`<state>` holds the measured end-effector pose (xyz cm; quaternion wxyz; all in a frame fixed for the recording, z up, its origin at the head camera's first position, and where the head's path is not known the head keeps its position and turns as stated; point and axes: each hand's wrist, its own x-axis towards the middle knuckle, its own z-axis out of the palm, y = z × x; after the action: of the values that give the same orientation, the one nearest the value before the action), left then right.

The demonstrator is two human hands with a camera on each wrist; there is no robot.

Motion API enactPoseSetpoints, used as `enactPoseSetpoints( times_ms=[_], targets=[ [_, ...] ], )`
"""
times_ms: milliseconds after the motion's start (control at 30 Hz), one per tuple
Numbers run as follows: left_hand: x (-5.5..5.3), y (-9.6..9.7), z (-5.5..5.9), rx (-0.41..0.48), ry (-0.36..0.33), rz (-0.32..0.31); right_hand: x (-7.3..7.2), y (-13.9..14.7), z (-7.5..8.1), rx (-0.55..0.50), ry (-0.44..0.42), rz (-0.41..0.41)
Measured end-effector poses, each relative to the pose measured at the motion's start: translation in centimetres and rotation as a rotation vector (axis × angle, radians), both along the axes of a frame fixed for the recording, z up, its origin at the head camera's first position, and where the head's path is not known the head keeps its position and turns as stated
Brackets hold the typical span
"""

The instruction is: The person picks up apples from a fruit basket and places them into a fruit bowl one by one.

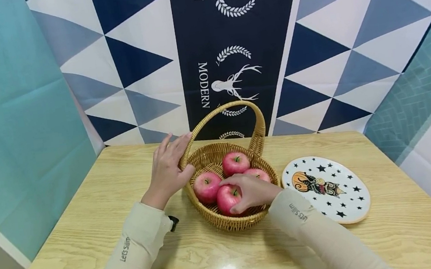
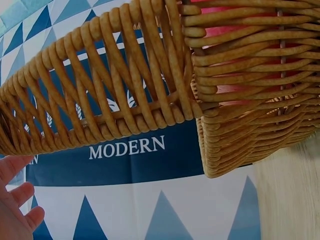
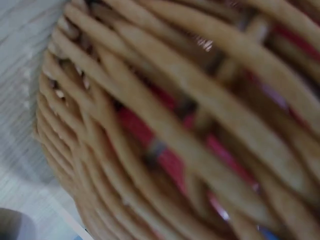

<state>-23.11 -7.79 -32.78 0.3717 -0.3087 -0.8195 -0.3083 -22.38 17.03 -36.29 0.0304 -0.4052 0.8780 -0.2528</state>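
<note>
The front apple [image 1: 227,199] sits in the basket [image 1: 227,224] beside three more apples [image 1: 236,162], pinched by the right grip [image 1: 256,190]. The left grip [image 1: 168,165], fingers extended, is at the handle [image 1: 206,120]. A plate [image 1: 354,201] lies rightward on the desk [image 1: 90,242].

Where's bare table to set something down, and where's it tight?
Bare table lies left of the left sleeve, out to the edge; in front of the basket, between that and the right sleeve; and right of the plate. Inside the basket is crowded: four apples and the right grip. The basket-plate gap is narrow.
</note>
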Motion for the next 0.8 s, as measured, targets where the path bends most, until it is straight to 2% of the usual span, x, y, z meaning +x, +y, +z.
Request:
enactPoseSetpoints(
  times_ms=[200,600,800],
  targets=[
    [0.1,0.0,0.1,0.003,-0.003,0.0,0.0,0.1,0.6,0.022,-0.014,-0.006],
    [0.1,0.0,0.0,0.011,0.003,-0.009,0.2,0.3,1.6,0.076,0.054,-0.041],
    [-0.1,0.0,-0.1,0.011,0.009,-0.008,0.1,0.7,1.9,0.07,0.043,-0.035]
  ],
)
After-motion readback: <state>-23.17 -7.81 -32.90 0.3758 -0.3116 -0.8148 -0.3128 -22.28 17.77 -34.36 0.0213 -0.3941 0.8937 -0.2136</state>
